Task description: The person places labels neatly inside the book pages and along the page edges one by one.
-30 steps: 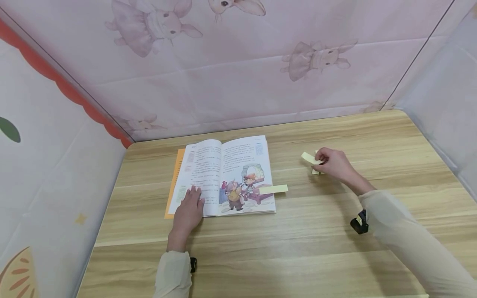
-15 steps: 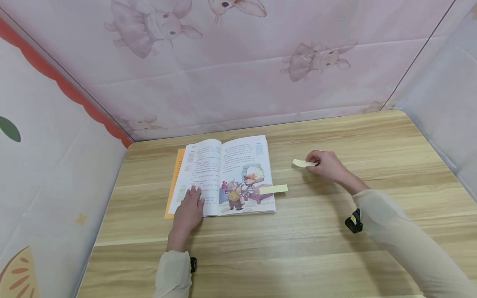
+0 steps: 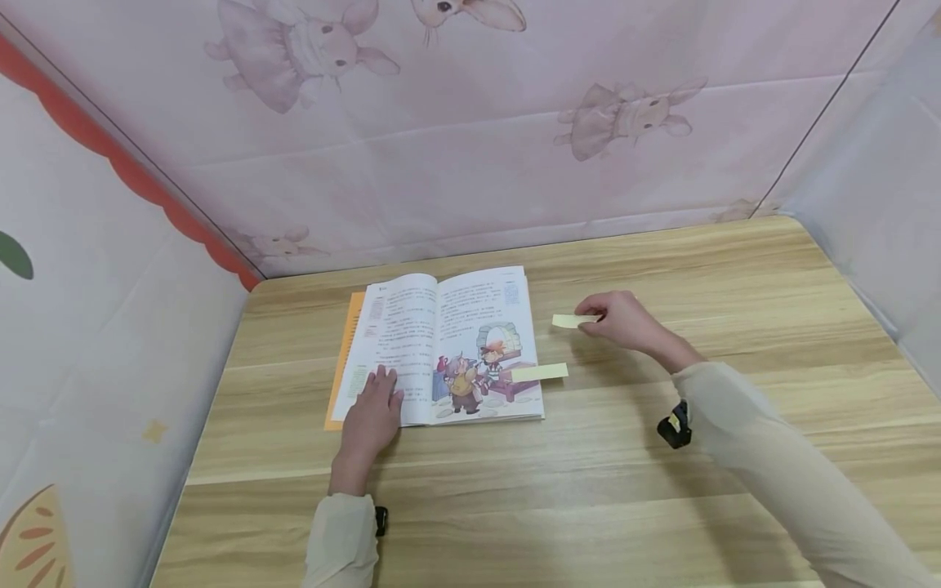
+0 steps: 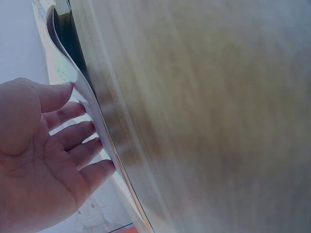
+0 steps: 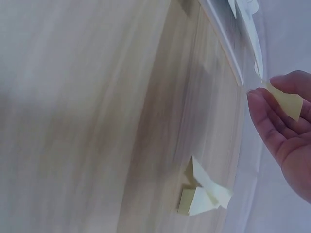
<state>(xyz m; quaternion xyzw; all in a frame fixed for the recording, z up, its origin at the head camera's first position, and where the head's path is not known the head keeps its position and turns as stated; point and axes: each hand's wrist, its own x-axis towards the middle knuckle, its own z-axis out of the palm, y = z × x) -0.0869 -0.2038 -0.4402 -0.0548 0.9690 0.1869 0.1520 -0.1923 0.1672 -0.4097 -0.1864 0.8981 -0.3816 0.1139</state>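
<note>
An open book (image 3: 470, 306) with an orange cover edge lies on the table. My left hand (image 3: 371, 415) rests on the lower part of its left page, and in the left wrist view the fingertips (image 4: 104, 167) meet the paper. One pale yellow sticky note (image 3: 540, 373) sits on the right page over the drawing and juts past the page edge. To the right of the book, my right hand (image 3: 621, 318) pinches another yellow sticky note (image 3: 569, 321) between thumb and fingers. The right wrist view shows this note running out both sides of the pinch.
Several more yellow sticky notes (image 5: 206, 194), some bent upward, lie on the table in the right wrist view; the right hand hides them in the head view. A wall (image 3: 470, 163) with rabbit pictures rises behind the wooden table (image 3: 470, 506).
My right hand has lifted a sticky note off the others and carried it left toward the book. The left hand and the book have stayed in place.
</note>
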